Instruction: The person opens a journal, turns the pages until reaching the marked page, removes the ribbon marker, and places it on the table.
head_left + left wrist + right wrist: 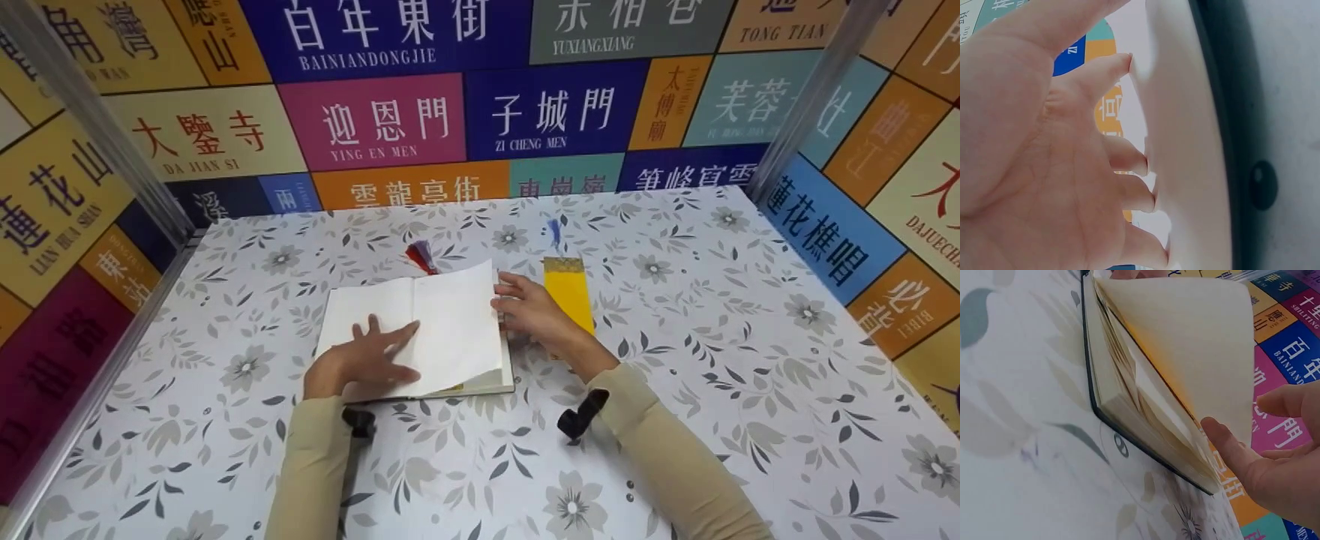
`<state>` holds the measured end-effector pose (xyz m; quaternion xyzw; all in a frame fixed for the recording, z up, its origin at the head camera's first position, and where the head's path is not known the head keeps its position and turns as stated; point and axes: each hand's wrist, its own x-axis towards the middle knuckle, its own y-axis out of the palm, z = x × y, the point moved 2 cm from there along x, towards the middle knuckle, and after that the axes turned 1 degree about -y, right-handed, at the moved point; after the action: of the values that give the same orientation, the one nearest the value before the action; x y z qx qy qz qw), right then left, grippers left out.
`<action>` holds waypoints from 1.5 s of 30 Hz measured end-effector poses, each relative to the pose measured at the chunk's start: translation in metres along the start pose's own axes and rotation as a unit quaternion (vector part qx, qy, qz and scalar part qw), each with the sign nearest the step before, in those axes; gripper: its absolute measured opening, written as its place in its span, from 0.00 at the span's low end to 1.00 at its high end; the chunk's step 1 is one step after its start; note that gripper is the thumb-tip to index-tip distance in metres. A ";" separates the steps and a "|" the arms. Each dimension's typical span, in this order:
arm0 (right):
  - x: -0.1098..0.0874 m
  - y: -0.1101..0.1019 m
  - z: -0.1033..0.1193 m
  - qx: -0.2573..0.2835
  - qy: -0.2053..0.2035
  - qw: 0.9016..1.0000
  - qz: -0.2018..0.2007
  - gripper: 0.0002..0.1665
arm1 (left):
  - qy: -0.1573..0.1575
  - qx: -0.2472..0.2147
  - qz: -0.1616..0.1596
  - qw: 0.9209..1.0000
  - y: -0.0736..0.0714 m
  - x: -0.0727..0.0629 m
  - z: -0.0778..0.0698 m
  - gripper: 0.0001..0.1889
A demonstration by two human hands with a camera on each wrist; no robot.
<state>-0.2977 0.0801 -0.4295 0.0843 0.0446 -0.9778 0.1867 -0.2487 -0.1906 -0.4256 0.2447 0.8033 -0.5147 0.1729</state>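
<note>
An open notebook [457, 322] with blank pages and a dark cover edge lies on the table. My left hand [371, 356] rests on its left page with fingers spread, and the fingertips touch paper in the left wrist view. The right-hand page [1196, 332] stands lifted off the stack. My right hand [536, 311] is at that page's outer edge, the thumb [1221, 433] near its lower border and the other fingers apart from it. Something yellow shows beneath the raised page. A red and grey tassel [421, 256] sticks out above the notebook.
To the right of the notebook lies a yellow bookmark [568, 292] with a blue tassel [555, 232], partly behind my right hand. A floral cloth [247, 450] covers the table. Colourful panels with Chinese lettering [375, 120] stand around the back and sides.
</note>
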 end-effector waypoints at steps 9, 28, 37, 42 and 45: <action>0.004 0.008 -0.008 0.023 0.061 0.997 -0.031 0.37 | -0.002 -0.011 0.000 1.000 0.000 0.000 0.000 0.46; 0.002 0.026 0.000 -0.027 0.046 0.996 -0.076 0.34 | 0.029 0.024 -0.041 0.998 0.004 -0.014 0.005 0.43; -0.002 0.038 0.018 0.005 -0.011 0.998 -0.055 0.25 | 0.097 0.029 -0.113 0.988 0.002 -0.031 0.022 0.30; -0.003 0.047 0.025 0.008 -0.049 0.999 0.009 0.26 | 0.158 0.023 -0.199 0.967 -0.001 -0.037 0.031 0.22; -0.006 0.056 0.025 -0.043 -0.084 0.993 0.067 0.26 | 0.138 -0.015 -0.247 0.959 -0.006 -0.040 0.037 0.24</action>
<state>-0.2754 0.0274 -0.4070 -0.0037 0.0654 -0.9639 0.2580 -0.2185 -0.2350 -0.4146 0.1047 0.8623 -0.4908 -0.0684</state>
